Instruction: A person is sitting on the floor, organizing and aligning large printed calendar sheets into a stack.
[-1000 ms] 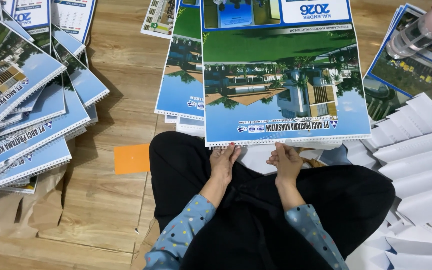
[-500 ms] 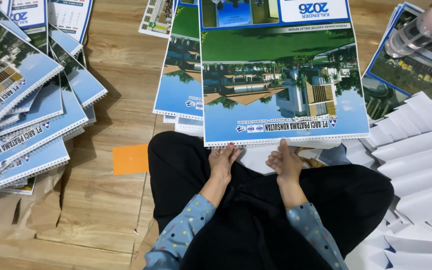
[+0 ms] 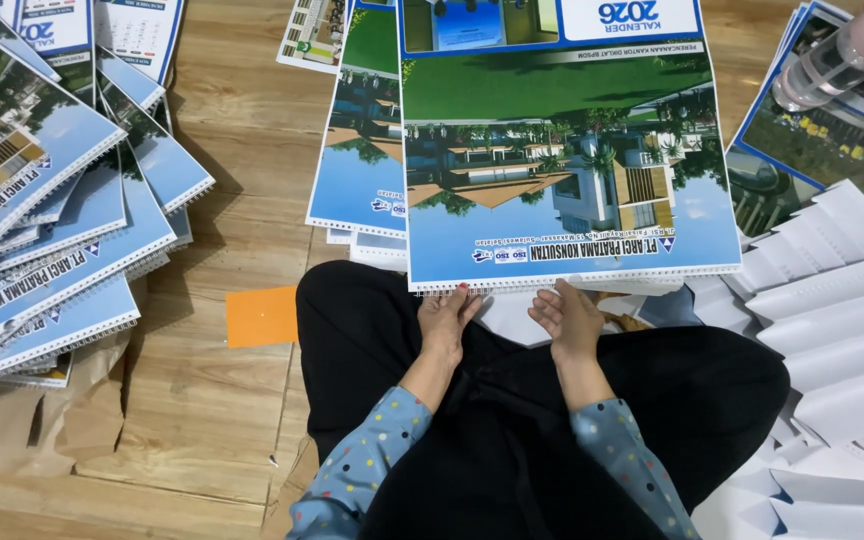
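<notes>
A large wall calendar (image 3: 562, 150) with a building photo and a wire-bound edge lies upside down in front of my crossed legs in black trousers (image 3: 712, 390). My left hand (image 3: 445, 318) and my right hand (image 3: 568, 318) both rest at its bound near edge, fingertips touching or slipped under the spiral. Whether either hand pinches the sheet I cannot tell. Blue dotted sleeves cover my forearms.
A fanned pile of bound calendars (image 3: 42, 230) fills the left, over brown paper (image 3: 32, 420). More calendars (image 3: 357, 150) lie behind. White folded sheets (image 3: 832, 300) stack at right, with a clear bottle (image 3: 837, 55) and an orange paper square (image 3: 262, 315) on the wooden floor.
The calendar and both hands keep nearly the same place; my hands have edged slightly along the bound edge.
</notes>
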